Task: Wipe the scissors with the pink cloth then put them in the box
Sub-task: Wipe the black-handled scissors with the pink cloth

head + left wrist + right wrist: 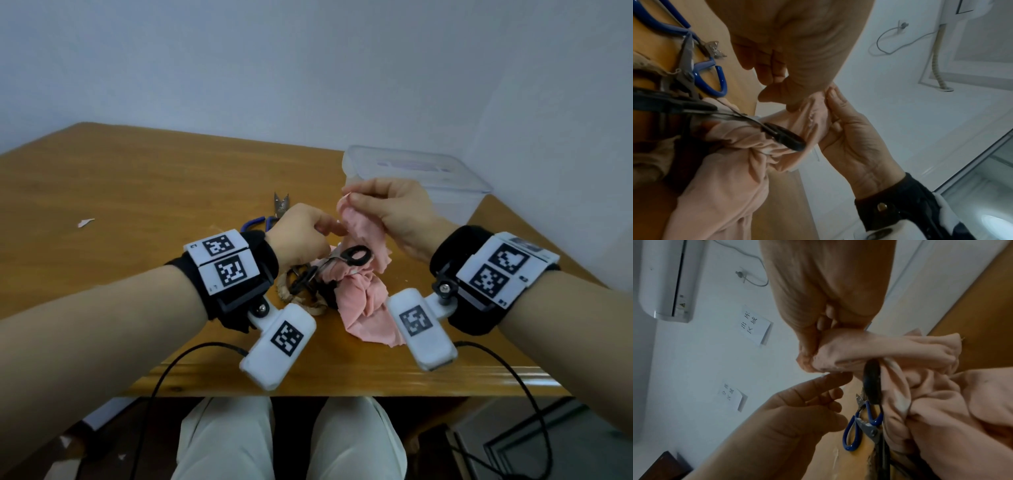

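In the head view, at frame centre, the pink cloth [363,291] is pinched at its top by the right hand [387,212]; the black-handled scissors [342,262] lie tangled in it below the left hand [301,236]; the box [455,185] stands behind, upper right; the step is judged as readying the cloth, wiping not yet begun.

In the left wrist view, the left fingers are seen curled beside the cloth, apparently holding nothing; blue-handled scissors [713,78] lie upper left.

In the right wrist view, the pinch is confirmed; next, the scissors must be gripped.
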A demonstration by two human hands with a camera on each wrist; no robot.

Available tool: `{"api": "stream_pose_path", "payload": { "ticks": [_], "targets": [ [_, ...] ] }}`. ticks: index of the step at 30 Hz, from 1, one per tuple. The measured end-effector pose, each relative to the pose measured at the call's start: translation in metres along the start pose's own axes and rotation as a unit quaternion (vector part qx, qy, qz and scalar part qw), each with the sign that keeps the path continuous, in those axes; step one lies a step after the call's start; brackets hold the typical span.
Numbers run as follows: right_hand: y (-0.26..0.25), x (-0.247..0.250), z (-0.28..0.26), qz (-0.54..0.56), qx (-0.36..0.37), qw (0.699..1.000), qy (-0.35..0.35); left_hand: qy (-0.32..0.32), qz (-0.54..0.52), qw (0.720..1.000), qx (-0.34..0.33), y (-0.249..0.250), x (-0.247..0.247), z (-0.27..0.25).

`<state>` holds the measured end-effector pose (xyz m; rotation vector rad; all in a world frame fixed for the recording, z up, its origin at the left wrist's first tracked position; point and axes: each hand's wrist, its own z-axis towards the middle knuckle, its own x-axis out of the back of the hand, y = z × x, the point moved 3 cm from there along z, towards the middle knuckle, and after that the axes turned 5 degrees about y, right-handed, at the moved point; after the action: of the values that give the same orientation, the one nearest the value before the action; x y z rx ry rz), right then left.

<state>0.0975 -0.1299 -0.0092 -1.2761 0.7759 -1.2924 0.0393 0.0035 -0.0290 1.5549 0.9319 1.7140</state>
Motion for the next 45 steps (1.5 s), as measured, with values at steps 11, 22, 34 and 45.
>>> {"api": "stream_pose_path", "payload": {
  "ticks": [11,22,34,45],
  "targets": [
    [0.003,0.002,-0.010,-0.022,-0.020,0.992,-0.121,-0.014,-0.016,0.998,0.053,0.001,-0.008,0.004],
    [0.006,-0.003,-0.003,-0.134,0.035,0.989,-0.041,-0.014,-0.082,0.993,0.086,-0.002,-0.008,0.006],
    [0.017,0.011,0.005,-0.346,-0.032,0.937,-0.039,0.007,-0.056,0.993,0.107,-0.010,0.001,0.007],
    [0.032,0.007,-0.006,-0.417,-0.156,0.881,-0.159,-0.109,0.163,0.973,0.121,-0.028,-0.014,0.009]
  ]
}}
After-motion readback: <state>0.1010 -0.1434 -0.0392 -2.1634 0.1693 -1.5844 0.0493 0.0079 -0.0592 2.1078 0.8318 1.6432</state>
